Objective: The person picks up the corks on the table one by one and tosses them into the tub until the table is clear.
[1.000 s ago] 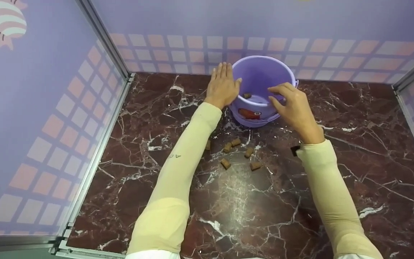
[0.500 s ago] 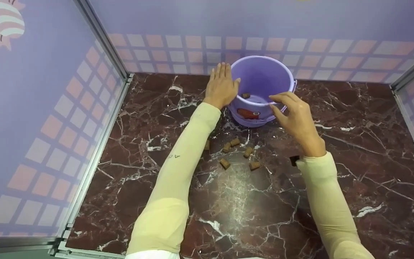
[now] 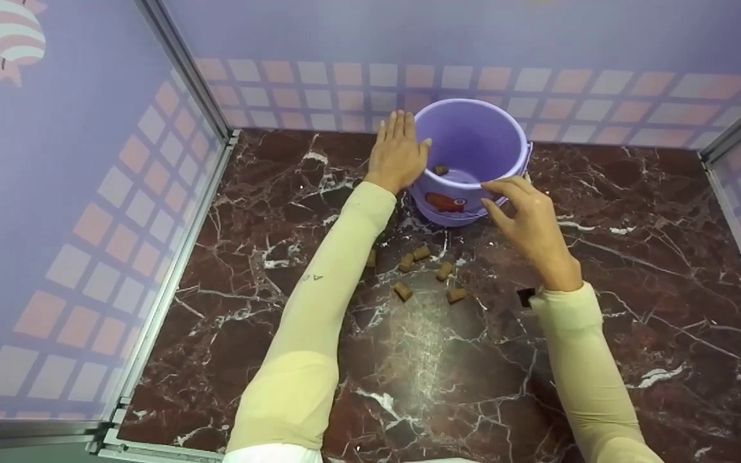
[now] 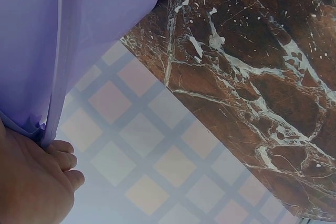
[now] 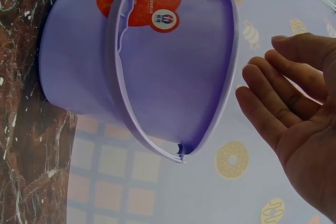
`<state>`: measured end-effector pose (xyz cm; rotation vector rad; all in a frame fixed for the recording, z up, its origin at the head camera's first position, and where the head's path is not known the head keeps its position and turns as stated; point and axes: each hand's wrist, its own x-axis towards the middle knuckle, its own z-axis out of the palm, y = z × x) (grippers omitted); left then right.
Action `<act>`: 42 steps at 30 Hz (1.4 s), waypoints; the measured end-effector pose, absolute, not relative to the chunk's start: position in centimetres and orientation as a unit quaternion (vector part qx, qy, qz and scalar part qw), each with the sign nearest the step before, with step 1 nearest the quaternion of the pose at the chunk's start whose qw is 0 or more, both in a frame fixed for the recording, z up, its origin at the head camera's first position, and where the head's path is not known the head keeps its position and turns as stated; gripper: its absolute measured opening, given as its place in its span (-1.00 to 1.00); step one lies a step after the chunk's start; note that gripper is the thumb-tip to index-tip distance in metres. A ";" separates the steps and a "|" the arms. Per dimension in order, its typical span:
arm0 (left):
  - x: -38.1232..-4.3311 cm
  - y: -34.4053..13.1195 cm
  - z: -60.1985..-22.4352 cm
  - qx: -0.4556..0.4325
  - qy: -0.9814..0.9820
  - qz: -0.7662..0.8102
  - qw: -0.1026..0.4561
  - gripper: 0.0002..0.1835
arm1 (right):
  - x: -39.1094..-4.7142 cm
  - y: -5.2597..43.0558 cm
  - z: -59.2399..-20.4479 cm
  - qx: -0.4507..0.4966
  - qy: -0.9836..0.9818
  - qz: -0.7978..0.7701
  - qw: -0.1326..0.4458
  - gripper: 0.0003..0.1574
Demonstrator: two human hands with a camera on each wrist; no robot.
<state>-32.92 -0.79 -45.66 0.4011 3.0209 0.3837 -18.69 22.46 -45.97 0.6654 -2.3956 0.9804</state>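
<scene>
Dark red marble with white veins makes up the bench point(image 3: 460, 411) in front of me. Closest come my pale yellow sleeves: the left sleeve point(image 3: 319, 308) bears small dark marks, and by the cuff of the right sleeve point(image 3: 583, 354) a small black piece point(image 3: 525, 297) sticks out. Between them six brown cork-like stubs point(image 3: 444, 271) lie scattered, one partly hidden by the left sleeve. Farther on, my right hand point(image 3: 530, 222) hovers just beside the near right edge of a purple bucket point(image 3: 473, 138), fingers loosely bent, thumb apart from the forefinger; from the right wrist I see a gap between fingertips and rim. The bucket stands upright near the back panel point(image 3: 370, 32), its handle point(image 5: 115, 72) hanging down across the red label point(image 5: 157, 3). At least one more stub point(image 3: 440, 170) lies on its bottom. My left hand point(image 3: 397, 151) rests against the left side of the rim, fingers straight and side by side, thumb over the edge. Pink and pale squares run along the foot of the back panel.
</scene>
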 end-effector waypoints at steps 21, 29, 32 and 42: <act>-32.9 -0.8 -45.4 0.131 0.984 0.116 0.036 -0.22 | -17.4 22.1 -48.1 0.259 -0.869 0.369 0.204 -0.67; -32.8 -0.8 -45.3 0.131 0.983 0.122 0.041 -0.21 | -16.7 22.1 -49.3 0.255 -0.874 0.365 0.197 -0.69; -32.8 -0.7 -45.4 0.128 0.983 0.122 0.040 -0.21 | -16.6 22.2 -49.7 0.255 -0.875 0.365 0.191 -0.70; -32.8 -0.2 -45.4 0.133 0.983 0.124 0.040 -0.22 | -15.9 22.7 -51.2 0.251 -0.879 0.366 0.172 -0.67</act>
